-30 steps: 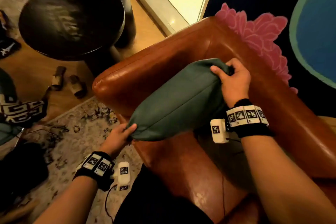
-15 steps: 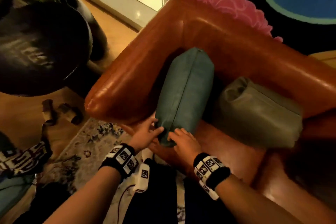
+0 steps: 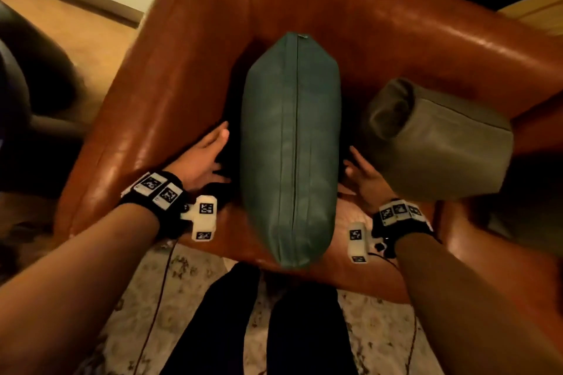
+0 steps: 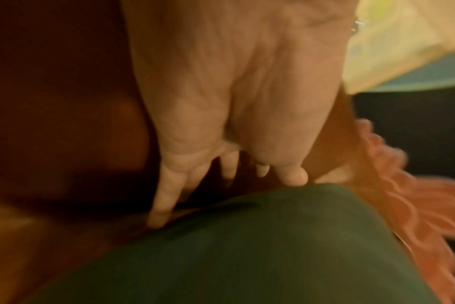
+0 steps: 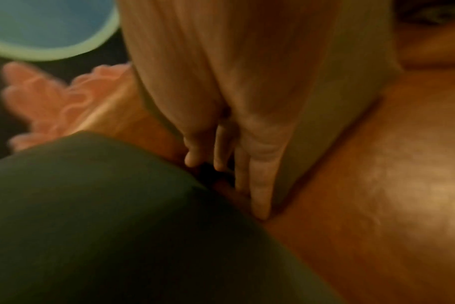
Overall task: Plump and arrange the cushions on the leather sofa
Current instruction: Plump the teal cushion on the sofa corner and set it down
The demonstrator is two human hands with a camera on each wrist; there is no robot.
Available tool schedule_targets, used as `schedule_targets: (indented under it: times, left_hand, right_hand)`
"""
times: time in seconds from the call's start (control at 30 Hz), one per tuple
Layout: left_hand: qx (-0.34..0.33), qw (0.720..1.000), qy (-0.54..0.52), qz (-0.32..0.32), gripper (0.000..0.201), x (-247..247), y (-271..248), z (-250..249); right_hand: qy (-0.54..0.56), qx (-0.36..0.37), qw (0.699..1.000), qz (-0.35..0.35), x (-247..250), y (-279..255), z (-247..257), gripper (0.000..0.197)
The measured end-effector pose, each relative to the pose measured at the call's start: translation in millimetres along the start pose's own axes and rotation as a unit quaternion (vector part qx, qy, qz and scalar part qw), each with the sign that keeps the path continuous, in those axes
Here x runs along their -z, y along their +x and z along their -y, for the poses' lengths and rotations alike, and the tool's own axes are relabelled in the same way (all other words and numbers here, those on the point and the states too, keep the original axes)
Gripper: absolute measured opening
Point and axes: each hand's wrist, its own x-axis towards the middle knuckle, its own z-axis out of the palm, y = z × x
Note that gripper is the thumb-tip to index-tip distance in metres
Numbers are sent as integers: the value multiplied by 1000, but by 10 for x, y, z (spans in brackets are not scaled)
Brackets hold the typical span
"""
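Plumping step: our flat left hand (image 3: 203, 158) and right hand (image 3: 361, 175) flank the green cushion (image 3: 291, 149), gripping nothing; next, we squeeze inward.

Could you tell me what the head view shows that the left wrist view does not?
Only the head view shows the olive cushion, the right hand, the patterned rug and both wristbands. Only the left wrist view shows the left hand's fingers up close, straight, tips reaching down beside the cushion. Both show the green cushion, the left hand and the brown leather sofa.
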Motion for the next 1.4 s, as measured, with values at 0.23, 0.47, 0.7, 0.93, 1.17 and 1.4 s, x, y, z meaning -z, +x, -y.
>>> schedule_targets:
  times: [0.23, 0.47, 0.7, 0.93, 1.17, 1.4]
  left_hand:
    - [-15, 994, 75, 81, 45, -51, 153, -191]
    - [-45, 982, 174, 51, 64, -7, 160, -394]
    - [74, 973, 221, 7, 69, 117, -708, -245]
    - [158, 985, 62, -10, 57, -327, -1421, 563]
    - [-5, 956, -148, -252, 41, -838, -1505, 1023]
    - [-72, 911, -211, -346, 26, -1013, -1478, 1278]
  right_hand:
    - [3, 22, 1000, 19, -528, -83, 215, 38]
    - [90, -52, 992, -65, -996, -121, -116, 36]
    - [-161, 39, 985, -41, -1034, -570, 111, 35]
    - [-579, 55, 811, 64, -1061, -914, 349, 29]
    - [-405, -13, 786, 468, -1377, -1012, 418, 18]
    - [-272, 34, 941, 196, -1357, 134, 1342, 28]
